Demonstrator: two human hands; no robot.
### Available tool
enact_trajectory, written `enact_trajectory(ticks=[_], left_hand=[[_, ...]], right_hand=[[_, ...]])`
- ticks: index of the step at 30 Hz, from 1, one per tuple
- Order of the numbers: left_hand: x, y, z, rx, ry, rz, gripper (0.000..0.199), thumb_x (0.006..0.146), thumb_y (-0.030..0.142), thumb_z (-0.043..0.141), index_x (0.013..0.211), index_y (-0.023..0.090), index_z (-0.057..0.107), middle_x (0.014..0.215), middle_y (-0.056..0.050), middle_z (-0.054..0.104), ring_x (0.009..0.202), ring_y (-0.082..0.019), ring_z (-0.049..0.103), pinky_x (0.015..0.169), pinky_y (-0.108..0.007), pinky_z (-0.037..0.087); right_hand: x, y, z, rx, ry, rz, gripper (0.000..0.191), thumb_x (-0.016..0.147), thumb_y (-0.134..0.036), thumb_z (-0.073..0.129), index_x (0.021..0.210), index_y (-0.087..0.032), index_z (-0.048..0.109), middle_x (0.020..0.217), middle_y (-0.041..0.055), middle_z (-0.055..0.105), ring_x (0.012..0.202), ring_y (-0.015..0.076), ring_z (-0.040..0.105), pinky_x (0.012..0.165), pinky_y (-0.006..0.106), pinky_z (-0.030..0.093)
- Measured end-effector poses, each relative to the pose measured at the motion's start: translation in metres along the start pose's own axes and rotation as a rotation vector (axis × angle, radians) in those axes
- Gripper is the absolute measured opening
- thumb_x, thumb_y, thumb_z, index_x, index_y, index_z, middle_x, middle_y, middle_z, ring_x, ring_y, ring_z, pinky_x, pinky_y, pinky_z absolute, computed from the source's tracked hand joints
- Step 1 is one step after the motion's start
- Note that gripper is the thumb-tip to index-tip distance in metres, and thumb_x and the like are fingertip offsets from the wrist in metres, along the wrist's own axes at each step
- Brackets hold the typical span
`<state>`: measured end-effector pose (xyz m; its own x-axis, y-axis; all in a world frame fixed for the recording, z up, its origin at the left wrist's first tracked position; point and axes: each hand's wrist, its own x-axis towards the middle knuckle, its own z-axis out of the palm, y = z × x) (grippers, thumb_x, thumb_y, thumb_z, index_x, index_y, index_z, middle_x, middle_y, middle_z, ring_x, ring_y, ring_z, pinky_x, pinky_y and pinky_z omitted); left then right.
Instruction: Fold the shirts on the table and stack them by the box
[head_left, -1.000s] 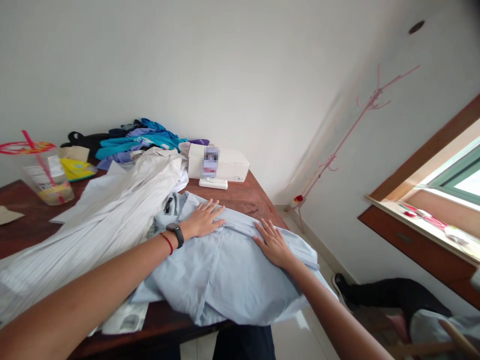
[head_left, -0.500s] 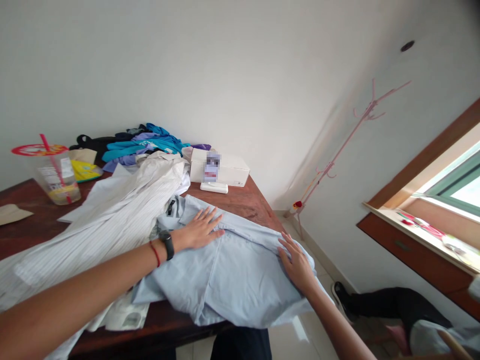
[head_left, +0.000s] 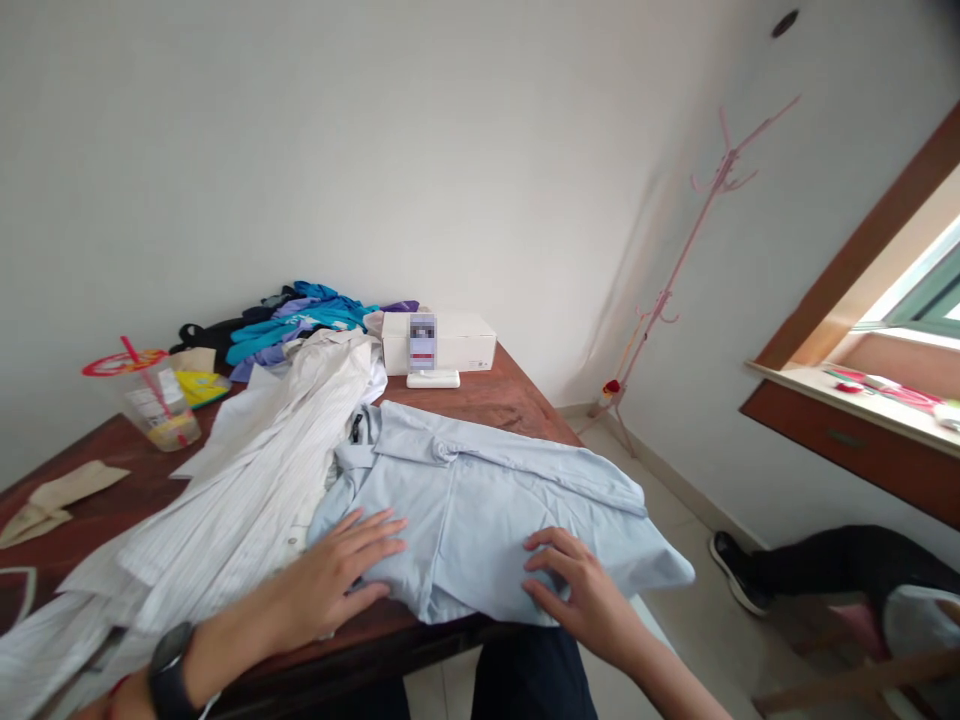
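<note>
Light blue shirt (head_left: 487, 510) lies on the dark wooden tabletop (head_left: 480, 398) at the near right, folded over lengthwise. Collar end with a black label points left, a folded strip runs along the far side, and the right end sticks out past the tabletop edge. Fabric mostly flat, with a bunched knot of cloth near the upper left and light wrinkles.

Left hand (head_left: 341, 575) at the shirt's lower left corner: palm down, fingers a bit spread and lying over the cloth, thumb apart, nothing gripped. Black watch (head_left: 171, 668) on that wrist. Right hand (head_left: 577, 590) over the shirt's near edge, right of middle: fingers bent and loose, thumb apart from them, nothing clamped; can't tell how firmly the fingertips touch. Hands well apart from each other.

White striped shirt (head_left: 255, 490) just left of the blue one, stretched diagonally. Behind it, a heap of blue, purple and black clothes (head_left: 300, 325) by the wall. Far left: clear plastic cup (head_left: 165, 410) with red straw, yellow packet (head_left: 201, 387), beige piece (head_left: 71, 495). White box (head_left: 469, 345) at the back, small white stand (head_left: 433, 380) in front. Pink coat rack (head_left: 694, 235) in the corner; person's black-clad leg (head_left: 832, 560) on the right.
</note>
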<state>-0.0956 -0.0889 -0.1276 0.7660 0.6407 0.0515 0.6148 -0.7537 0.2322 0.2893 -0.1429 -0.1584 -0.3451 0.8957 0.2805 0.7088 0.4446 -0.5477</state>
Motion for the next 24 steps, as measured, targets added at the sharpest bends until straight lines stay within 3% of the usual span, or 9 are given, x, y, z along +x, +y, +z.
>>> enact_trajectory(ticks=[3,8,13,16,18,21,24], left_hand=[[0.004,-0.006,0.000,0.068,-0.002,0.068,0.055,0.093,0.023,0.061,0.145,0.035,0.054,0.155,-0.005,0.048,0.144,-0.031,0.043,0.120,-0.056,0.033],[0.004,-0.016,-0.008,0.084,-0.076,0.108,0.075,0.074,0.004,0.057,0.144,0.031,0.055,0.158,-0.002,0.045,0.145,-0.029,0.042,0.123,-0.050,0.033],[0.014,-0.025,-0.009,0.026,-0.083,0.011,0.063,0.075,0.004,0.050,0.131,0.027,0.065,0.148,-0.002,0.057,0.138,-0.025,0.052,0.119,-0.044,0.039],[0.027,-0.021,-0.021,-0.052,-0.044,-0.118,0.046,0.086,0.013,0.045,0.125,0.026,0.067,0.131,-0.003,0.070,0.121,-0.024,0.065,0.106,-0.037,0.049],[0.040,-0.016,-0.036,-0.099,-0.026,-0.200,0.034,0.093,0.022,0.043,0.114,0.025,0.069,0.111,-0.003,0.076,0.103,-0.023,0.071,0.091,-0.033,0.053],[0.060,-0.011,-0.063,-0.152,-0.005,-0.232,0.025,0.095,0.028,0.044,0.095,0.024,0.069,0.087,0.000,0.073,0.083,-0.021,0.069,0.077,-0.027,0.048],[0.078,-0.014,-0.083,-0.201,0.015,-0.216,0.022,0.091,0.024,0.044,0.088,0.022,0.066,0.082,0.001,0.069,0.078,-0.018,0.065,0.073,-0.024,0.043]], right_hand=[[0.005,-0.002,-0.005,0.079,-0.019,0.047,0.022,0.096,-0.039,0.058,0.092,-0.022,0.071,0.116,0.0103,0.066,0.105,0.0238,0.064,0.095,0.040,0.052],[0.009,-0.002,-0.012,0.191,-0.007,0.068,0.023,0.096,-0.039,0.058,0.089,-0.021,0.070,0.111,0.0088,0.067,0.103,0.0225,0.065,0.093,0.036,0.052],[0.010,-0.010,-0.011,0.190,0.017,0.094,0.021,0.098,-0.038,0.057,0.103,-0.023,0.070,0.109,0.0078,0.069,0.103,0.0229,0.066,0.092,0.036,0.053],[0.009,-0.028,0.005,0.045,0.049,0.049,0.027,0.095,-0.034,0.061,0.121,-0.027,0.066,0.122,0.0087,0.067,0.113,0.0267,0.063,0.100,0.043,0.050],[0.010,-0.042,0.022,-0.038,0.095,-0.027,0.051,0.088,-0.035,0.069,0.137,-0.027,0.056,0.132,0.0108,0.062,0.121,0.0312,0.059,0.105,0.049,0.048],[0.016,-0.054,0.049,-0.131,0.205,-0.076,0.083,0.080,-0.034,0.076,0.152,-0.024,0.037,0.141,0.0161,0.054,0.128,0.0382,0.052,0.106,0.056,0.046],[0.025,-0.049,0.060,-0.200,0.341,-0.020,0.074,0.084,-0.016,0.062,0.152,-0.024,0.034,0.138,0.0170,0.053,0.127,0.0372,0.052,0.102,0.057,0.048]])
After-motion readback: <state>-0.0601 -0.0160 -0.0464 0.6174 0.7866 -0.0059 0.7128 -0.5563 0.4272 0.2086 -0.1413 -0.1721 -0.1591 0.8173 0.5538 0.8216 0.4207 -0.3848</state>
